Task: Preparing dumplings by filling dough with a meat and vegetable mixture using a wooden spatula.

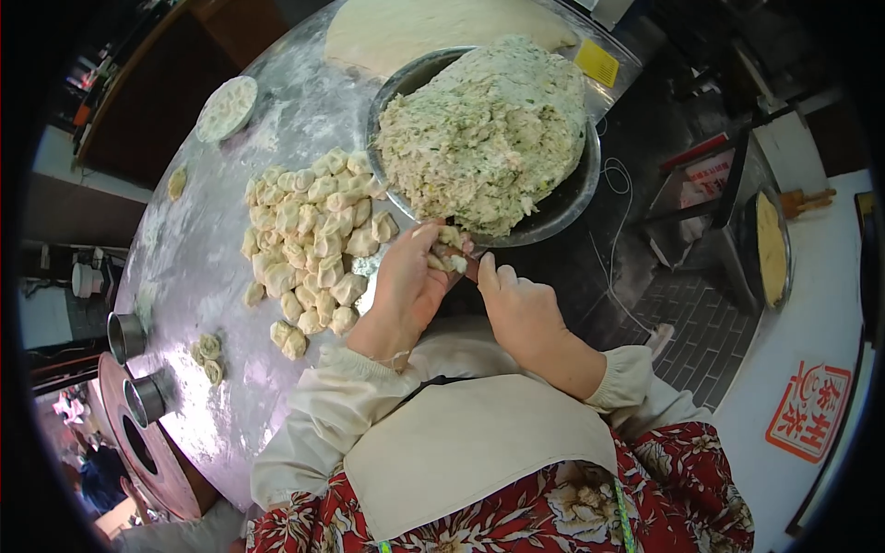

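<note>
My left hand (408, 276) cups a small piece of dough with filling (451, 250), just below the rim of a large metal bowl (590, 183). In my right hand (518, 307) is a thin flat tool (472, 268), its tip against the dough or filling; my fingers hide most of it. A big mound of pale filling flecked with green (484, 131) rises above the bowl's rim. To the left of my left hand, many small folded pieces of dough (304, 228) lie heaped on the floured metal table (200, 276).
A broad slab of dough (435, 31) lies behind the bowl, near a yellow scraper (597, 62). A floured white dish (227, 108), green-flecked dough rolls (209, 356) and metal cylinders (126, 339) sit leftward. Another person's sleeve (183, 536) shows lower left. A white cable (626, 207) hangs right.
</note>
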`<control>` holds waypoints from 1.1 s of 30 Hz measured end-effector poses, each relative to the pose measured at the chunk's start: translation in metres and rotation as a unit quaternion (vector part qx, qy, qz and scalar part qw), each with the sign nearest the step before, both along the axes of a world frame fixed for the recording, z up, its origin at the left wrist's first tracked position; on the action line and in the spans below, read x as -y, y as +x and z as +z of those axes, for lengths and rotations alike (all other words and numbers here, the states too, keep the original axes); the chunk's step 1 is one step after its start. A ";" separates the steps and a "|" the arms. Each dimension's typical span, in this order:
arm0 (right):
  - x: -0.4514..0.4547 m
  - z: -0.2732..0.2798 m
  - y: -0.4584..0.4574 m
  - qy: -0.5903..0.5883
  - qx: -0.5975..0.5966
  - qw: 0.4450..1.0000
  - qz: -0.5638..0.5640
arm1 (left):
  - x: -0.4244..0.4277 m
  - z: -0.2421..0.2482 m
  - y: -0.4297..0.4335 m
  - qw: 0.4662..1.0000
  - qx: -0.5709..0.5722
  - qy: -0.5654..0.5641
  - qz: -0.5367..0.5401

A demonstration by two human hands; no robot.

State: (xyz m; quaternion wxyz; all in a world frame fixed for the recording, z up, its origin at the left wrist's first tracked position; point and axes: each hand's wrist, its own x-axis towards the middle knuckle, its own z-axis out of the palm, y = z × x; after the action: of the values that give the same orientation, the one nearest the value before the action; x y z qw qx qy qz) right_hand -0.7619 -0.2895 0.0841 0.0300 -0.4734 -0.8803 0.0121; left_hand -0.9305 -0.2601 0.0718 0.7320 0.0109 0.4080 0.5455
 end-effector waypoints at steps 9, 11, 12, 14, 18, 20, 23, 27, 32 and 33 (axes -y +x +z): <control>-0.029 0.015 -0.017 -0.160 -0.095 0.981 -0.049 | 0.009 -0.036 -0.040 0.987 -0.092 -0.008 0.131; -0.038 -0.003 -0.031 -0.139 -0.090 0.984 -0.063 | -0.002 -0.045 -0.040 0.991 -0.024 -0.006 0.131; -0.041 -0.009 -0.036 -0.118 -0.086 0.986 -0.081 | -0.010 -0.041 -0.036 0.991 0.043 -0.005 0.126; -0.045 -0.010 -0.046 -0.143 -0.074 0.983 -0.089 | -0.021 -0.039 -0.034 0.991 0.049 0.010 0.127; -0.046 -0.005 -0.052 -0.136 -0.054 0.988 -0.046 | -0.028 -0.028 -0.037 0.993 0.059 0.015 0.100; -0.040 -0.006 -0.057 -0.120 -0.010 0.992 -0.022 | -0.028 -0.028 -0.041 0.994 0.053 -0.002 0.095; -0.019 -0.016 -0.076 -0.066 0.062 0.996 0.019 | -0.024 -0.044 -0.055 0.995 0.080 0.008 0.064; 0.006 -0.027 -0.099 0.016 0.130 0.991 0.036 | -0.003 -0.061 -0.076 0.990 0.064 -0.039 0.124; -0.005 0.005 -0.111 -0.086 -0.031 0.992 0.091 | 0.025 -0.059 -0.133 0.965 0.050 0.047 0.255; -0.007 0.009 -0.109 -0.163 -0.077 0.981 0.064 | 0.023 -0.051 -0.133 0.962 0.045 0.039 0.266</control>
State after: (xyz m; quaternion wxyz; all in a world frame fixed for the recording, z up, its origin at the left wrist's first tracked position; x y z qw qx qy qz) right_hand -0.8714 -0.2820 0.0931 0.0192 -0.4127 -0.8898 0.1940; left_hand -1.0636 -0.2833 0.0210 0.5767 -0.0938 0.3411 0.7364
